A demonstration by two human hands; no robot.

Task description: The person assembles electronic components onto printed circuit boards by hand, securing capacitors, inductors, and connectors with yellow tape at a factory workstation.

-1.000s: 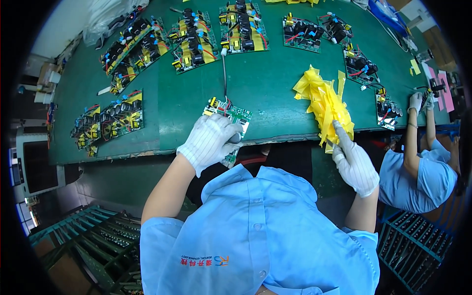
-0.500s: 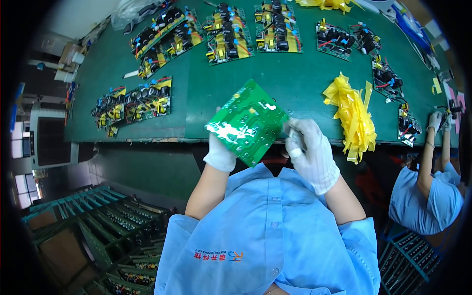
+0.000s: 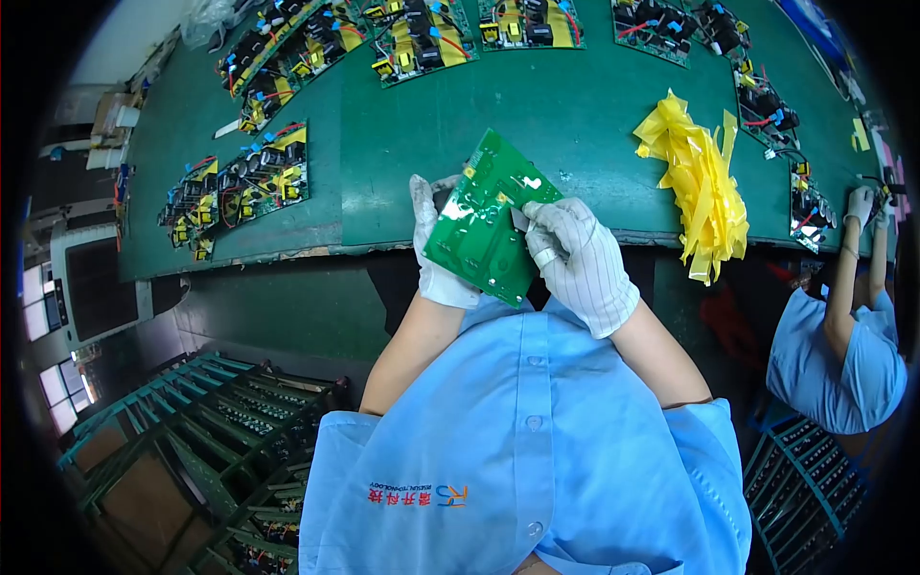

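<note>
A green circuit board (image 3: 487,235), solder side toward me, is tilted in front of my chest. My white-gloved left hand (image 3: 436,244) grips it by its left edge, with the fingers partly hidden behind it. My gloved right hand (image 3: 580,259) pinches a small flat grey piece (image 3: 520,220), whose exact kind I cannot make out. That piece meets the board's face near its right side. Components on the board's far side are mostly hidden.
Populated circuit boards (image 3: 264,177) stand in groups along the green table (image 3: 402,144). A heap of yellow tape strips (image 3: 704,192) hangs over the table's front edge. Slotted racks (image 3: 201,431) stand at lower left. A co-worker (image 3: 834,345) sits at the right.
My right hand has moved left, bringing the small grey piece from beside the board onto its face. The board has turned slightly, and the camera view has shifted.
</note>
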